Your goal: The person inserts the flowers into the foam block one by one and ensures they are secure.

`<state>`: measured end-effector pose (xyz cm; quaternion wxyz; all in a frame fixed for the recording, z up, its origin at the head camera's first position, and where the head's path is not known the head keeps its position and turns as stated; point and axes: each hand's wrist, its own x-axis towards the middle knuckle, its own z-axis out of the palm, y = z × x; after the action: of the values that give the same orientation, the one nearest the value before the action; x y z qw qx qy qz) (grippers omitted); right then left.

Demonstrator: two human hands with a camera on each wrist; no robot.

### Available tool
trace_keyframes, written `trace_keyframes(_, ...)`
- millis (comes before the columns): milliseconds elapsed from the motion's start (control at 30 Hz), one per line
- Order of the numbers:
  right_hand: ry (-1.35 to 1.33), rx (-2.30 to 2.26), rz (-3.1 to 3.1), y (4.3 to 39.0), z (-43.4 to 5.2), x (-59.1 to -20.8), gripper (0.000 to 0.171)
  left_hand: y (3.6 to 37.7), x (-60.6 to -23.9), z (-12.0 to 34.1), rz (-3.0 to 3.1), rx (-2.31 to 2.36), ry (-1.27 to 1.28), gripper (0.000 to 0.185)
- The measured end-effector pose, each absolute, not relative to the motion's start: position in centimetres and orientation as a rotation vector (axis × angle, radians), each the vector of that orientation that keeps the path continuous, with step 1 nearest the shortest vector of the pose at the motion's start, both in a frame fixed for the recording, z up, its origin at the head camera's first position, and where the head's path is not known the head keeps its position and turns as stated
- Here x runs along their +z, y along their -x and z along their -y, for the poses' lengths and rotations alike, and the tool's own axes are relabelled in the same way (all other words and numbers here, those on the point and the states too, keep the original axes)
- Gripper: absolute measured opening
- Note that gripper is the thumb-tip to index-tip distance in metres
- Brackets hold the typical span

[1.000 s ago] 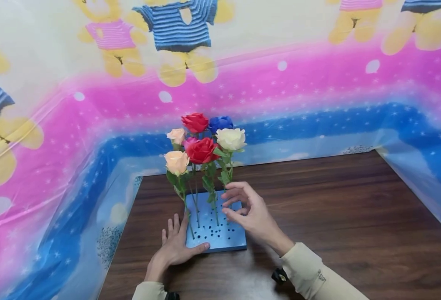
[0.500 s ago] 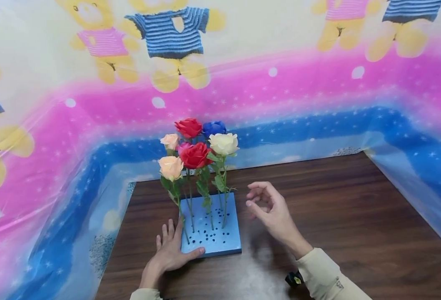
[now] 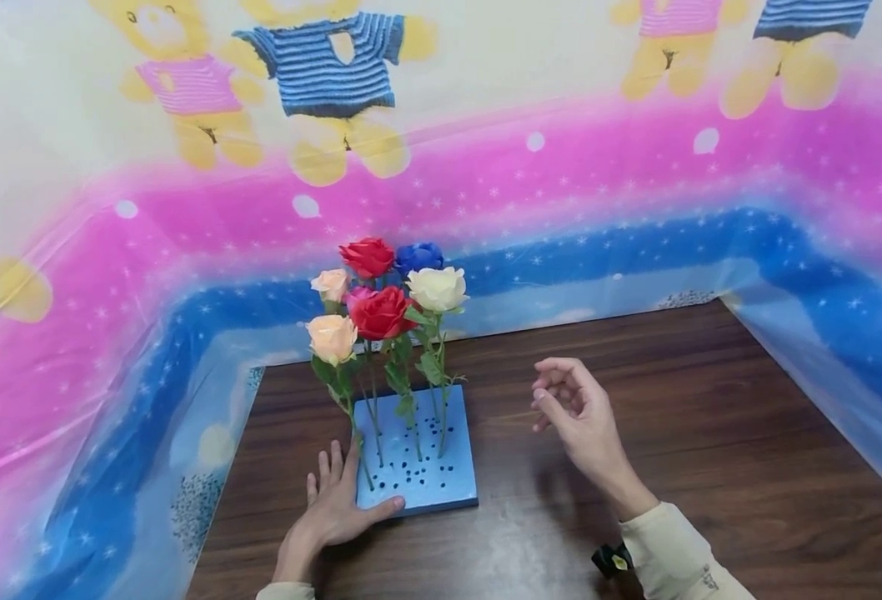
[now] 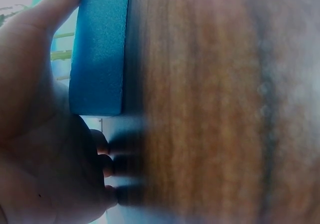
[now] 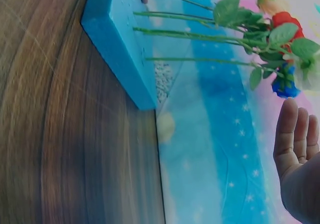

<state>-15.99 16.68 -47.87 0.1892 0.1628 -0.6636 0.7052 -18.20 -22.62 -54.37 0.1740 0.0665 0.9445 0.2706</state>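
A light blue block [image 3: 452, 475] with several small holes lies on the table. Artificial roses stand upright in it: a white rose [image 3: 438, 289], a blue rose [image 3: 419, 257], two red ones, two peach ones, and a pink rose [image 3: 360, 298] partly hidden behind the front red rose [image 3: 383, 313]. My left hand [image 3: 336, 500] rests against the block's front left corner, fingers spread along its left side and thumb on the front edge. Off to the right of the block, my right hand [image 3: 583, 412] hovers over the table with loosely bent fingers, holding nothing.
The dark wooden table [image 3: 711, 433] extends to the right of the block. Behind it and along both sides hangs a pink and blue cloth [image 3: 561, 192] printed with bears. A small black object [image 3: 610, 560] is by the right sleeve.
My right hand has moved away from the white rose's stem toward the right. My left hand stays against the block. The whole head view has shifted slightly.
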Motion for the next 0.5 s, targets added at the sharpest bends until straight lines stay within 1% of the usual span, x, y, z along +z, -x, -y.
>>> trace_keyframes(267, -0.393, 1.968, 1.841, 15.5, -18.1, -47.6, 0.030, 17.9, -54.1, 23.0, -2.687, 0.765, -0.193, 0.134)
trace_keyframes(500, -0.364, 1.940, 1.855, 15.0, -19.5, -47.8, 0.028, 17.9, -54.7, 23.3, -2.715, 0.761, -0.193, 0.136)
